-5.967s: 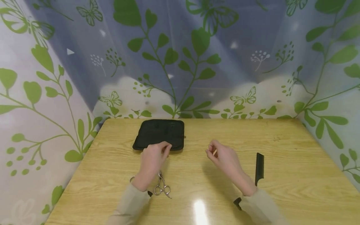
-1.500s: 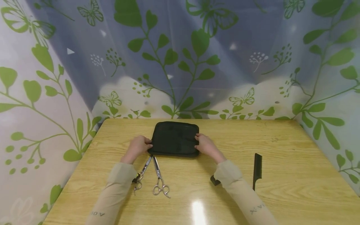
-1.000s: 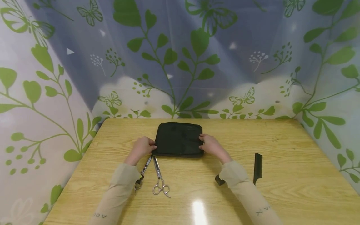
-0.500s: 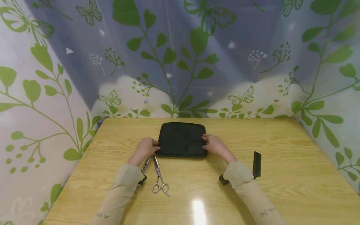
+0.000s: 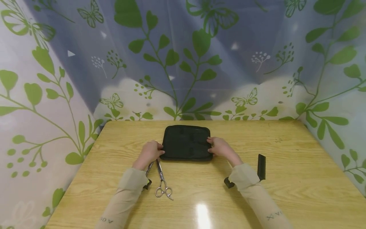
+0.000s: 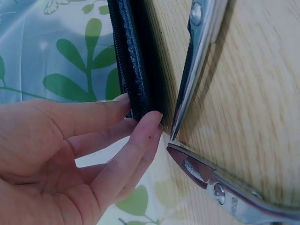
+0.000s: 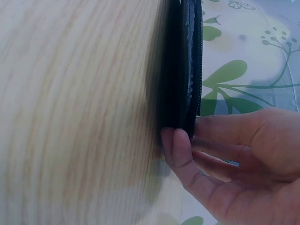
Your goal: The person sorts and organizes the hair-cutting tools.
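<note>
A flat black zip case point(image 5: 187, 143) lies towards the back middle of the wooden table. My left hand point(image 5: 149, 152) pinches its left edge between thumb and fingers. On the opposite side, my right hand point(image 5: 223, 149) grips the right edge in the same way. Zipper teeth run along the case's edge point(image 6: 123, 51) in the left wrist view. Two pairs of metal scissors lie just in front of the case's left corner. One pair of scissors point(image 5: 160, 175) shows in full; the other pair point(image 6: 229, 199) is partly hidden by the left forearm in the head view.
To the right, a black comb point(image 5: 261, 167) lies on the table point(image 5: 300, 165), its lower end behind the right sleeve. A leaf-patterned curtain point(image 5: 246, 63) stands along the back edge. Dark wrist straps show under both cuffs.
Six seconds ago both hands were off the case, which lay farther left. Now they hold it by its sides, and it has slid right, slowing lately. The scissors and comb stay put.
</note>
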The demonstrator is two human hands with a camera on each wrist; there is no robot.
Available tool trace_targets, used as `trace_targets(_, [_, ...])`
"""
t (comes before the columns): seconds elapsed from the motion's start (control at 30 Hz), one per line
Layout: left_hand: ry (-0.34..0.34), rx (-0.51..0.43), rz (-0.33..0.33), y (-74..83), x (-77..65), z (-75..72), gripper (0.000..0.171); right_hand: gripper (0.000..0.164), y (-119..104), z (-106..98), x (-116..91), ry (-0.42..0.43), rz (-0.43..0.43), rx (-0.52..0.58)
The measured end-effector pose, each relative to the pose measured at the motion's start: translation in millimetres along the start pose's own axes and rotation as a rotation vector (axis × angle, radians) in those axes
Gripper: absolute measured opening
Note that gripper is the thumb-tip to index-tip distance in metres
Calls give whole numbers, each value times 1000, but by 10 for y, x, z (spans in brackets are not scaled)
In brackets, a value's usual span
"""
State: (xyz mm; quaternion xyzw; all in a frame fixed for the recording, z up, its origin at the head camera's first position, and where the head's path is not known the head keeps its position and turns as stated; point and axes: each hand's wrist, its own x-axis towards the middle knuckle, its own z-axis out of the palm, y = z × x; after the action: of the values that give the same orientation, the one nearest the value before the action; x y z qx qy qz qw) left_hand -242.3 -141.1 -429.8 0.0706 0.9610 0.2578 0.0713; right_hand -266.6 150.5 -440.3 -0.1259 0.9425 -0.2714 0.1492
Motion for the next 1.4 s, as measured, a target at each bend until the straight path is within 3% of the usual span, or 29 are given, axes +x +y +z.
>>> trace_targets(0.37, [-10,-34,-4,20,0,53,34,57,-2,-16,-72,18,27,14])
trace_targets(0.67, [-21,6,-14,108,15,100,35,56,88,-68,-111,8,31,-2])
trace_targets(1.0, [-8,63,29,169,13,146,33,54,179,-115,-156,-1,19,-11])
trace_targets(1.4, [-15,-31,40,273,-17,221,35,53,284,-178,-232,10,6,-41])
